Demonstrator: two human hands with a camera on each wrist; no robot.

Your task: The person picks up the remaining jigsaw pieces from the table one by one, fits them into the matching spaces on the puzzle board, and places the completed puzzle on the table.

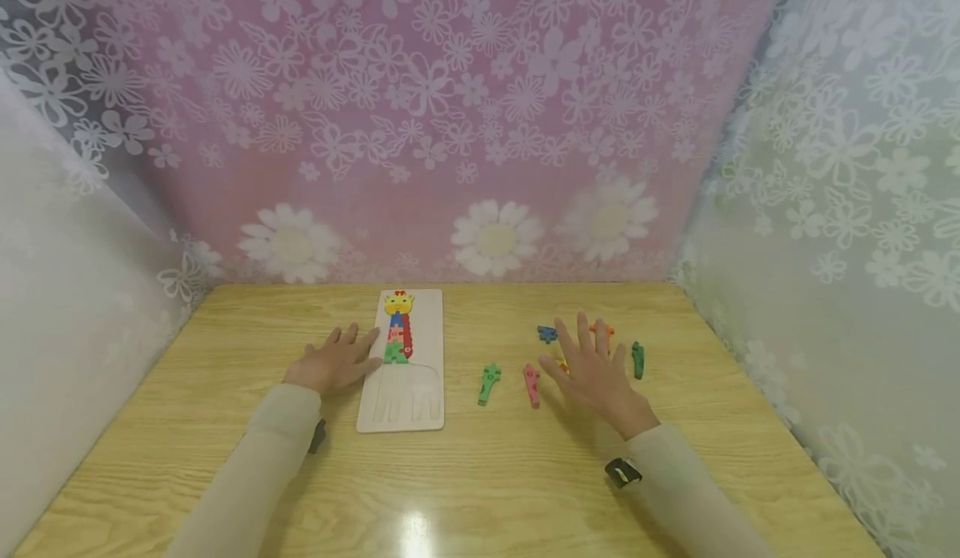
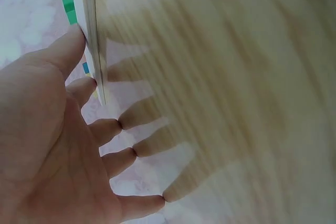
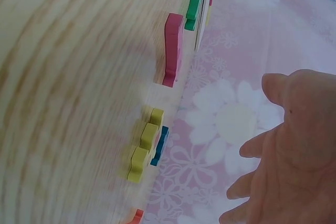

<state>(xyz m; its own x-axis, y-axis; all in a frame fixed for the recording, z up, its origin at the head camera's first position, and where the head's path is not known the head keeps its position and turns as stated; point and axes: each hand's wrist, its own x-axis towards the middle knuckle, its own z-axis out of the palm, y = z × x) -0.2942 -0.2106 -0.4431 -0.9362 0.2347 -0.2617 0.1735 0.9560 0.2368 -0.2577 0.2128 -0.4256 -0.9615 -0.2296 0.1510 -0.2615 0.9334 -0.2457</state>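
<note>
A pale wooden puzzle board [image 1: 427, 325] lies left of centre. In its upper part sit a yellow giraffe head [image 1: 399, 303] and blue, pink, green and red pieces below it; the lower recess with leg shapes is bare. My left hand [image 1: 333, 364] rests at the board's left edge, thumb and forefinger touching it, the other fingertips down on the table. With fingers spread, my right hand [image 1: 600, 379] hovers above loose pieces and holds nothing. Under or beside it are a yellow piece [image 3: 138, 163], a blue piece [image 1: 547, 334], an orange piece [image 1: 607, 328] and a pink piece [image 1: 532, 386].
A light green piece [image 1: 489, 384] lies between the board and the pink one. Further right is a dark green piece [image 1: 637, 360]. Flowered cloth [image 1: 465, 125] stands along the wooden table's [image 1: 480, 491] back and both sides.
</note>
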